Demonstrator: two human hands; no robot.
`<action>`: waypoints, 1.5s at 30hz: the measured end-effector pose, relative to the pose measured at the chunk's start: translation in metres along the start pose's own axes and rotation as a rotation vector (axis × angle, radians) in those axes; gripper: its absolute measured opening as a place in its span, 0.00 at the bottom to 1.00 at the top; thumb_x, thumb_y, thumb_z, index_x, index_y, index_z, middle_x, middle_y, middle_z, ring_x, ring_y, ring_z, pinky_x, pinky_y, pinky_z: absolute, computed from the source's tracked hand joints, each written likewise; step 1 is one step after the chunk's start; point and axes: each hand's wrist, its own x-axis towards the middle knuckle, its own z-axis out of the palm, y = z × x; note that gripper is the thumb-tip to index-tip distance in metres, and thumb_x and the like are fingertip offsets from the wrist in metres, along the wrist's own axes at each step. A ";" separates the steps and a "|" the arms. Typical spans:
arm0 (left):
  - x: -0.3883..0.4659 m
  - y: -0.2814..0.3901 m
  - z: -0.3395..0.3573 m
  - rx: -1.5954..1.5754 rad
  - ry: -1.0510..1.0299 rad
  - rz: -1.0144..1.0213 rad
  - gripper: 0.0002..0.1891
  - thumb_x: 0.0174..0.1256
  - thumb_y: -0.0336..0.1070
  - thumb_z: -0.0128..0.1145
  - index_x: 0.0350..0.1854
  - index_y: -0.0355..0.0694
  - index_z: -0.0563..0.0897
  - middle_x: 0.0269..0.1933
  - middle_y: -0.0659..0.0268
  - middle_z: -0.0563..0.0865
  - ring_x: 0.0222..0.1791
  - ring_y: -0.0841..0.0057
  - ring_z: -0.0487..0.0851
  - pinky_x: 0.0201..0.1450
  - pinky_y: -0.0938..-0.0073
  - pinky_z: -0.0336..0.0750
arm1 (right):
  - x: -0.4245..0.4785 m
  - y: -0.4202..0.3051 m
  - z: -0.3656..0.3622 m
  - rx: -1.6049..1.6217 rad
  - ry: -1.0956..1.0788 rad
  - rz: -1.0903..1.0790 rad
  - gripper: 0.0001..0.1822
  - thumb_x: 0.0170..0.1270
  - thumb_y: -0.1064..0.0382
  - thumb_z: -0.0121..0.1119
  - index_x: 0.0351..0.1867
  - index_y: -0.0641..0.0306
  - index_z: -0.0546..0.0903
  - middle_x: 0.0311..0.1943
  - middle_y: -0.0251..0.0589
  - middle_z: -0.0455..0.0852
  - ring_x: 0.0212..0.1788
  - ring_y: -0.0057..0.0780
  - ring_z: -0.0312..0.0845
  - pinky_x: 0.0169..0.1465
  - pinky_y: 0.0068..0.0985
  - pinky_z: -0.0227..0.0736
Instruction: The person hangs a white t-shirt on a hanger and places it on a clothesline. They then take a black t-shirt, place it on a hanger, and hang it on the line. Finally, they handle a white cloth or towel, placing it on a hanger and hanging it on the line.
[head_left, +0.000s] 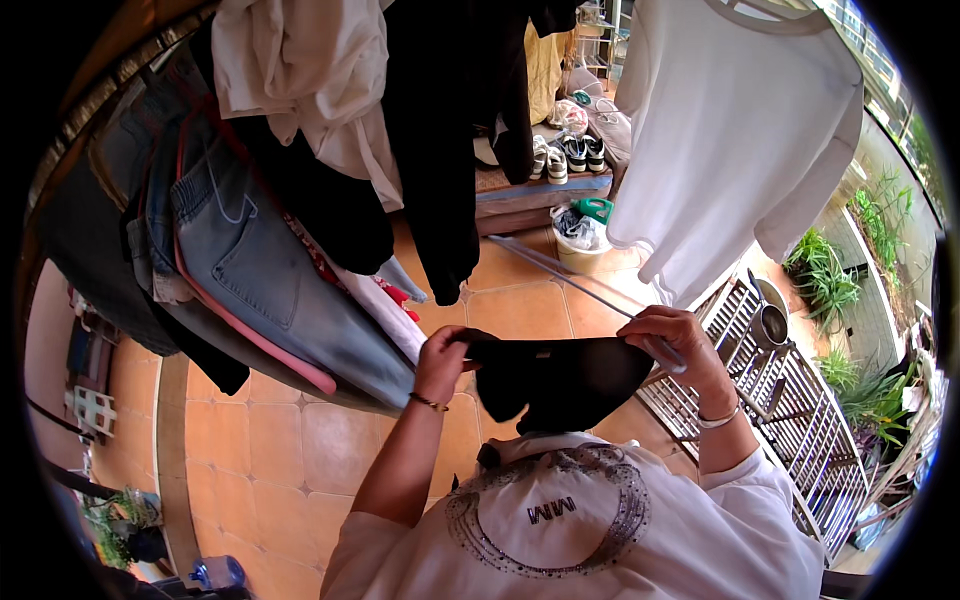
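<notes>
Both hands stretch a black cloth garment (566, 379) by its upper edge in front of my chest. My left hand (444, 360) pinches its left end between thumb and fingers. At the other end, my right hand (670, 341) grips the garment's corner together with a pale clothes hanger (570, 277), whose thin bars reach up and to the left. A small light tag shows near the middle of the garment's edge. Its lower part hangs in dark folds, so its exact kind cannot be told.
Hanging jeans (262, 262) and dark clothes crowd the left; a white shirt (739, 127) hangs at the upper right. Beyond stand a white bucket (581, 251) and shoes (574, 154) on a low cushioned seat. A slatted rack (795, 420) holding a pan (769, 324) lies right.
</notes>
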 end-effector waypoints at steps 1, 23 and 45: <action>-0.010 0.017 0.001 -0.086 -0.087 -0.041 0.10 0.65 0.26 0.46 0.45 0.34 0.77 0.40 0.62 0.84 0.37 0.74 0.84 0.39 0.75 0.81 | -0.006 0.015 0.003 -0.043 0.024 0.010 0.06 0.57 0.73 0.60 0.36 0.66 0.83 0.29 0.40 0.83 0.33 0.32 0.80 0.38 0.24 0.73; -0.040 0.056 0.025 -0.098 -0.032 0.237 0.10 0.65 0.32 0.47 0.43 0.33 0.78 0.39 0.67 0.82 0.39 0.81 0.78 0.47 0.81 0.73 | 0.008 0.021 0.039 0.793 0.464 0.053 0.12 0.70 0.62 0.52 0.45 0.69 0.79 0.16 0.22 0.64 0.18 0.11 0.54 0.21 0.13 0.49; -0.037 0.052 -0.006 -0.448 -0.098 0.099 0.08 0.63 0.26 0.50 0.43 0.33 0.78 0.40 0.62 0.83 0.41 0.74 0.81 0.46 0.74 0.76 | 0.003 0.028 0.043 0.109 0.013 -0.146 0.09 0.61 0.63 0.60 0.27 0.64 0.83 0.20 0.42 0.82 0.24 0.34 0.79 0.29 0.26 0.71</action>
